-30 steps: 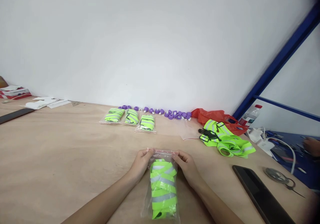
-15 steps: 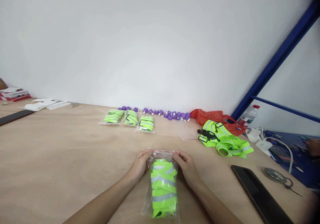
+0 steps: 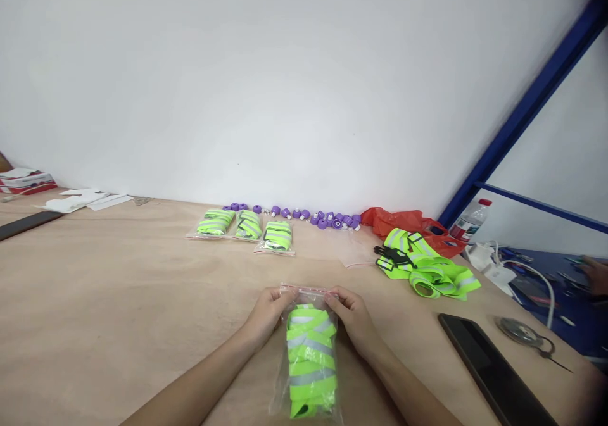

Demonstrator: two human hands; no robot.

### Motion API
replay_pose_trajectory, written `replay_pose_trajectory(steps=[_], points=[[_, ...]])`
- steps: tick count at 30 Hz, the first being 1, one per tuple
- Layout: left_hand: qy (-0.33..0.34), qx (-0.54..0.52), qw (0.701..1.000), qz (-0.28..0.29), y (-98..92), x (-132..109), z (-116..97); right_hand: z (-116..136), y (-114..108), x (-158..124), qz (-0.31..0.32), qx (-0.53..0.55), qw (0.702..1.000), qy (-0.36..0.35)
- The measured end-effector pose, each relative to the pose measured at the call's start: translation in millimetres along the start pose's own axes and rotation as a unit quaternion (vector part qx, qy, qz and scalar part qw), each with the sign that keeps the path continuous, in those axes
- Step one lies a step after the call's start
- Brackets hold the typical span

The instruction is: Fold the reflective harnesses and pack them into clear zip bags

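A clear zip bag [image 3: 280, 388] with a red line along its top edge lies on the table close to me. Inside it is a folded neon-yellow reflective strap [image 3: 311, 350] with silver stripes. My left hand [image 3: 268, 312] pinches the bag's upper left corner between thumb and fingers. At the upper right corner, my right hand [image 3: 354, 315] grips it the same way. Farther back, three more packed bags [image 3: 278, 236] sit side by side. A loose reflective belt [image 3: 437, 274] with a black buckle [image 3: 394, 256] is heaped to the right.
Several purple rollers [image 3: 337, 221] line the wall. A red plastic bag [image 3: 403, 223], a bottle [image 3: 470, 221] and a flat clear bag [image 3: 356, 249] are near the loose belt. A phone [image 3: 491, 366] lies front right. Another person's hand [image 3: 596, 277] shows at the far right.
My left thumb has slid a little to the right along the bag's top edge, and my right thumb slightly to the left. The bag stays in place.
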State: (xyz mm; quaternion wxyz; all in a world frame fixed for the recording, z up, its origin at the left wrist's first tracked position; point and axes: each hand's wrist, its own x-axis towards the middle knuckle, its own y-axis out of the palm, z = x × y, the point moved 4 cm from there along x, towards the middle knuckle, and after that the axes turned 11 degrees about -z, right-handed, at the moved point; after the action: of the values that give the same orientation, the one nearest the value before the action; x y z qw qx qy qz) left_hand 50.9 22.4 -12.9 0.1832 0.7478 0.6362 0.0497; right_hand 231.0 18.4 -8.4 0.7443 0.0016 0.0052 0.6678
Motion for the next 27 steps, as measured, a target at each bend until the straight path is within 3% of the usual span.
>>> replay_pose_trajectory(steps=[10, 16, 27], points=[[-0.025, -0.032, 0.999, 0.029, 5.1, -2.7, -3.7, 2.3, 0.8, -0.4, 0.005, -0.006, 1.0, -0.007], [0.009, 0.032, 0.999, 0.02, -0.9, -0.7, -0.3, 5.6, 2.7, -0.2, 0.035, -0.041, 0.999, -0.005], [0.042, 0.057, 0.997, 0.043, 2.1, -0.1, -5.8, 2.1, 0.5, -1.1, -0.004, -0.033, 0.999, -0.02]])
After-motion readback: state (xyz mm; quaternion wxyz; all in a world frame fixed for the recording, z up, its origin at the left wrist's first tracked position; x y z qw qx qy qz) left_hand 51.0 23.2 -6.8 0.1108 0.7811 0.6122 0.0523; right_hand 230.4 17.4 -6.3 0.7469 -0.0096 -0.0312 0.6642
